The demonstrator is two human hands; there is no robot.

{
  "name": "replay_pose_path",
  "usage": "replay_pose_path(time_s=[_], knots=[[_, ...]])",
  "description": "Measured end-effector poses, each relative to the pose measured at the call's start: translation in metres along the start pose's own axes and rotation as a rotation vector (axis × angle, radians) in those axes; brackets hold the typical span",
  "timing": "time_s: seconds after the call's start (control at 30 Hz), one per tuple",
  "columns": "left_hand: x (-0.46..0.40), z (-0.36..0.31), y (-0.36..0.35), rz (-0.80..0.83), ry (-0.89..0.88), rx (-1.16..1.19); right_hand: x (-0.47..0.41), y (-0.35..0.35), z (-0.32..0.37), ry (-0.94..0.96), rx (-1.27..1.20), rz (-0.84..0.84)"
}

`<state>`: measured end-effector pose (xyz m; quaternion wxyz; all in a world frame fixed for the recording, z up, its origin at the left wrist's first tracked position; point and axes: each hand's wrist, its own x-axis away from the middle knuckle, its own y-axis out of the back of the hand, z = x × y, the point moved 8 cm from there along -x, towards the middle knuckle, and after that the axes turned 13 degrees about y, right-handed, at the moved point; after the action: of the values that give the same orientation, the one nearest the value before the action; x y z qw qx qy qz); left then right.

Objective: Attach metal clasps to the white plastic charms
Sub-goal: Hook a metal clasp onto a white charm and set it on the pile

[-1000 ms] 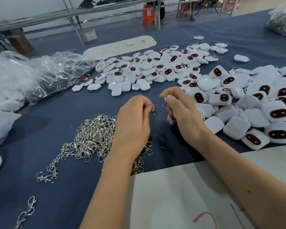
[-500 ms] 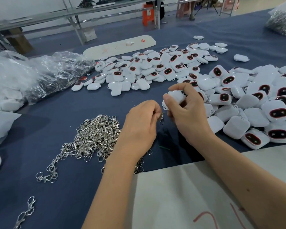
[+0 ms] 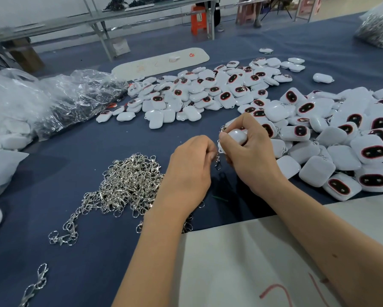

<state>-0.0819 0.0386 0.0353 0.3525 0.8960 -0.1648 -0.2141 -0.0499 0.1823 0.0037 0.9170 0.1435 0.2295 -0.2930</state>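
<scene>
From the head view, the right hand (image 3: 250, 156) curls round one white charm (image 3: 237, 136), lifted above the cloth (image 3: 75, 173) with its edge turned toward the left hand (image 3: 189, 171), likely to expose its loop. The left hand pinches a clasp (image 3: 218, 161) just beside that edge, apparently to hook it on. The clasp pile (image 3: 128, 185) lies at the left and the loose charms (image 3: 319, 138) at the right, each near the hand that feeds from it.

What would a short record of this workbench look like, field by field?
Left hand: pinches a metal clasp
Right hand: grips a white charm
Clasp pile: loose on the blue cloth, left of the hands
Charm heaps: right and behind
Plastic bags: far left
</scene>
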Motion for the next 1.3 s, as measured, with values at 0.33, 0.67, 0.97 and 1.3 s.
replay_pose_path(time_s=[0.33, 0.67, 0.97, 1.3], knots=[[-0.004, 0.0, -0.005, -0.051, 0.066, -0.051, 0.005, -0.003, 0.005, -0.023, 0.06, 0.035], [-0.003, 0.011, 0.003, -0.023, 0.115, 0.5, 0.011, -0.015, -0.003, -0.297, -0.529, -0.014], [-0.006, 0.028, 0.003, -0.134, 0.274, 0.698, 0.012, -0.03, -0.002, -0.365, -0.788, 0.145], [-0.009, 0.018, 0.019, -0.203, 0.055, 0.062, 0.016, -0.036, -0.004, -0.305, -0.658, 0.151]])
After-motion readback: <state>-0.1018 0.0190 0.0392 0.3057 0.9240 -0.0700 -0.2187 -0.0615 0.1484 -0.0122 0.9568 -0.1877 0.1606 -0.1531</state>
